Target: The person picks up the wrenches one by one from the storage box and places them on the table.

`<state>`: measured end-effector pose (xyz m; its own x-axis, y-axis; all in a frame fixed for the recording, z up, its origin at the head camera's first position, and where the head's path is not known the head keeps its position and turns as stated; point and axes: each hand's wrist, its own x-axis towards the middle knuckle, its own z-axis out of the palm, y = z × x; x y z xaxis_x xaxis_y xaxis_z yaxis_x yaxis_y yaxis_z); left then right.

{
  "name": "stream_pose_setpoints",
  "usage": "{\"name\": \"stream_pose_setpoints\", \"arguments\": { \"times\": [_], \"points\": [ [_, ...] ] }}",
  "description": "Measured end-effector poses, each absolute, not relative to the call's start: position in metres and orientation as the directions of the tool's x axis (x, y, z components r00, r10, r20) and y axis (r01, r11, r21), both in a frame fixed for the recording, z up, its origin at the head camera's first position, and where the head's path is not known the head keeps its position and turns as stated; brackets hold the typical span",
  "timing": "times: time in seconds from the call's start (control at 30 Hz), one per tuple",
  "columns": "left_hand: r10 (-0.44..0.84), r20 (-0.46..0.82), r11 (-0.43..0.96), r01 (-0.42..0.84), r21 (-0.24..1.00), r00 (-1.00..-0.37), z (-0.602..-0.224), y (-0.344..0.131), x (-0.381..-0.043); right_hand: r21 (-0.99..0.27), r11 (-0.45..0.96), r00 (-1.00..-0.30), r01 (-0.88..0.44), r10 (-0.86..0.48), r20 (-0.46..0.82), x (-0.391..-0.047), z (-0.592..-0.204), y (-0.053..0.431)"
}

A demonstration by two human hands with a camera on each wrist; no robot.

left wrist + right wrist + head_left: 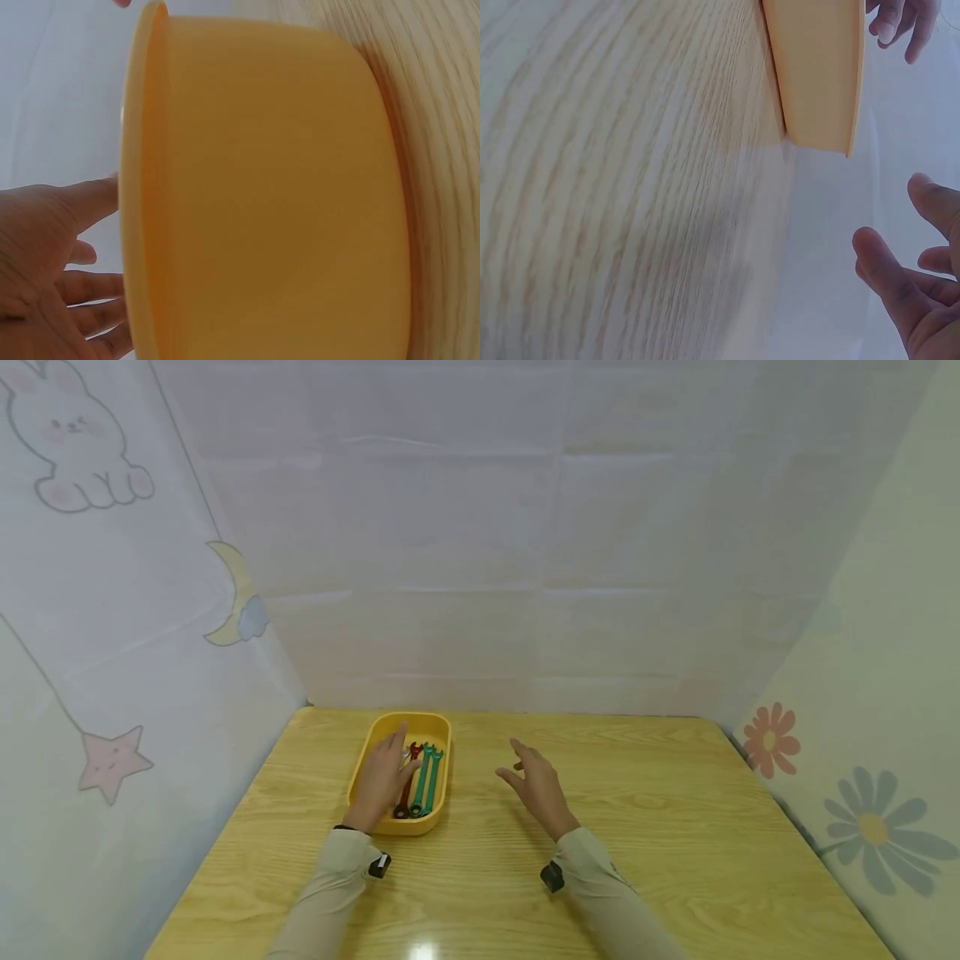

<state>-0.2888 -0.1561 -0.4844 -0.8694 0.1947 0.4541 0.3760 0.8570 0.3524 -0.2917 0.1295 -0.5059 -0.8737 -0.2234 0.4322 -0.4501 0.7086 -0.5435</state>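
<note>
A yellow plastic bin (pixel 437 823) stands on the table, left of centre. Inside it lie two green wrenches (pixel 429 781), a dark red wrench (pixel 405 793) and a silvery tool end (pixel 406 752) partly covered by the hand. My left hand (pixel 381 781) hovers over the bin's left side, fingers extended and thumb apart, gripping nothing. In the left wrist view that hand (pixel 52 270) shows beyond the bin's rim (pixel 133 150). To the right of the bin, my right hand (pixel 542 789) is held above the table with fingers spread and nothing between them.
The wooden table (pixel 637 827) spreads out on both sides of the bin. A pale cloth wall (pixel 480 568) rises behind its far edge. Printed cloth sides with a rabbit, moon and star (pixel 114 764) and flowers (pixel 872 828) flank it.
</note>
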Motion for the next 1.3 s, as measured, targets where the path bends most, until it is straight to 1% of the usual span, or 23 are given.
{"name": "stream_pose_setpoints", "arguments": {
  "times": [0.23,0.4,0.77,1.0,1.3],
  "points": [
    [0.147,0.465,0.892,0.320,0.320,-0.873,-0.489,-0.174,-0.291,-0.551,0.700,-0.876,-0.454,-0.236,0.421,-0.293,-0.506,0.125],
    [0.119,0.458,0.900,0.290,0.325,-0.881,-0.495,-0.186,-0.292,-0.552,0.702,-0.878,-0.450,-0.234,0.417,-0.293,-0.504,0.121],
    [0.055,0.375,0.883,0.221,0.414,-0.925,-0.496,-0.207,-0.292,-0.561,0.691,-0.878,-0.456,-0.248,0.408,-0.291,-0.505,0.116],
    [0.030,0.353,0.851,0.210,0.482,-0.935,-0.496,-0.218,-0.297,-0.572,0.683,-0.881,-0.454,-0.249,0.402,-0.290,-0.504,0.113],
    [0.001,0.225,0.819,0.130,0.559,-0.974,-0.497,-0.230,-0.301,-0.574,0.672,-0.875,-0.469,-0.266,0.404,-0.292,-0.505,0.110]
  ]
}}
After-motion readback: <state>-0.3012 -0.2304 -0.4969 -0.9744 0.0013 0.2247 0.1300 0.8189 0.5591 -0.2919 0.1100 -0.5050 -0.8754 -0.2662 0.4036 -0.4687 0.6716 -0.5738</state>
